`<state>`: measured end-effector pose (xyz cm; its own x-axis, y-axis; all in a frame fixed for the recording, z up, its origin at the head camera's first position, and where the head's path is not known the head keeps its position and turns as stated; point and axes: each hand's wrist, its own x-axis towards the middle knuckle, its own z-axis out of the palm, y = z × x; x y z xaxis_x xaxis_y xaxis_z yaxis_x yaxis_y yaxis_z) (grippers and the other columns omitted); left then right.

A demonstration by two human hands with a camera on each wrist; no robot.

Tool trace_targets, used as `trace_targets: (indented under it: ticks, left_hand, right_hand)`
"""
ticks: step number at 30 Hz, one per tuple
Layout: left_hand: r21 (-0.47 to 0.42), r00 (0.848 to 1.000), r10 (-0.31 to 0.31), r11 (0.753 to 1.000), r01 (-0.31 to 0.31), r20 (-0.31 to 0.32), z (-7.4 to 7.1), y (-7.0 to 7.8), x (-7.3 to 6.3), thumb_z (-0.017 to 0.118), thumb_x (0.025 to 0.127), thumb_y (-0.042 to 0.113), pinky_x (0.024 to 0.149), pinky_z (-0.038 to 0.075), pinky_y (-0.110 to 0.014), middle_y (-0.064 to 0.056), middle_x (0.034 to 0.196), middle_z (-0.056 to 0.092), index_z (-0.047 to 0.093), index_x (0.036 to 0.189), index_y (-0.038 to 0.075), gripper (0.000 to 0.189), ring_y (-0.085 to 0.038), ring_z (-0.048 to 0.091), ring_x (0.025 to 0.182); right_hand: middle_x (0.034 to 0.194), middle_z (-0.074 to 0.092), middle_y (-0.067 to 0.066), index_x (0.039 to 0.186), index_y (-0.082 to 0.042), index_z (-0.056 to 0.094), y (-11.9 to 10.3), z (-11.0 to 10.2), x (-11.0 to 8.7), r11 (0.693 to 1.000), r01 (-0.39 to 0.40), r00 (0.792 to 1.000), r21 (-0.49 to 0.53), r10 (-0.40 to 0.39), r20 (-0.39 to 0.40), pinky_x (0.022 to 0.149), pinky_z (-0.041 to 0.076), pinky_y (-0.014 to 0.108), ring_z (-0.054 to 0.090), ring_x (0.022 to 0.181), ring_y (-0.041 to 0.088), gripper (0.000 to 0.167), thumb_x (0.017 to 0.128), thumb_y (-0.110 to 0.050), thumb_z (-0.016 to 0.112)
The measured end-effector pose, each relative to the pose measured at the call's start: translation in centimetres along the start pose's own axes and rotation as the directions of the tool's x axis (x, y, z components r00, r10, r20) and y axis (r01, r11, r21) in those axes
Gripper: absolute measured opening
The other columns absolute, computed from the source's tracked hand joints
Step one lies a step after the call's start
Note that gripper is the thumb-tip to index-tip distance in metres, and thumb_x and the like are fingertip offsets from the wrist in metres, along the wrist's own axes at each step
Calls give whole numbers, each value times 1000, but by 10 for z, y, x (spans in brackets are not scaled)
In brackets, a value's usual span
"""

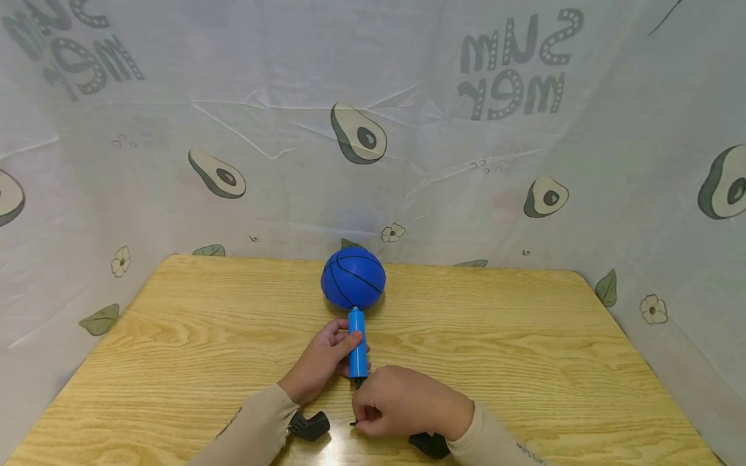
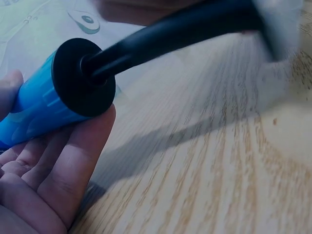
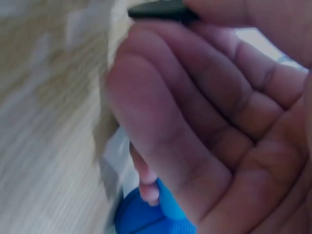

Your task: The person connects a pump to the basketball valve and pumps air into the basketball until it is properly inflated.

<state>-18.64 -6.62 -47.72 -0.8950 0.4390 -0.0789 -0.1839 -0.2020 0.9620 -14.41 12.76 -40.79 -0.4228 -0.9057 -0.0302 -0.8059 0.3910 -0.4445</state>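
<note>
A blue ball pump (image 1: 358,362) points away from me, its tip right at the near side of a blue basketball (image 1: 353,278). My left hand (image 1: 317,362) grips the barrel, thumb on top and fingers underneath. From the barrel's black end cap (image 2: 73,78) a black plunger rod (image 2: 175,41) sticks far out in the left wrist view. My right hand (image 1: 408,401) holds the pump's black handle (image 3: 161,9) between thumb and curled fingers, close over the table. Most of the handle is hidden behind that hand in the head view.
A wood-grain table (image 1: 495,323) lies under everything. Behind it and at both sides hangs a pale curtain (image 1: 280,129) printed with avocados. The ball sits near the table's far edge. A black wrist device (image 1: 311,426) protrudes by the left sleeve.
</note>
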Motion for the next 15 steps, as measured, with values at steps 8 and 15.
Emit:
trace_targets:
  ticks: [8,15]
  left_hand:
    - [-55,999,-20,998,18,-40,-1,1,-1,58,108,25,85,62,-43,-25,119,64,35,142,-3,50,-27,75,91]
    - [-45,998,-24,999,21,-54,0,-1,1,61,107,26,84,63,-41,-17,113,66,36,142,-3,51,-25,75,89]
  right_hand:
    - [66,58,-22,78,-21,73,-13,8,2,996,83,988,34,-87,127,59,40,1,39,59,-22,16,93,-18,77]
    - [67,56,-24,79,-22,74,-10,4,1,998,57,994,14,-58,92,57,40,2,39,59,-21,15,93,-17,77]
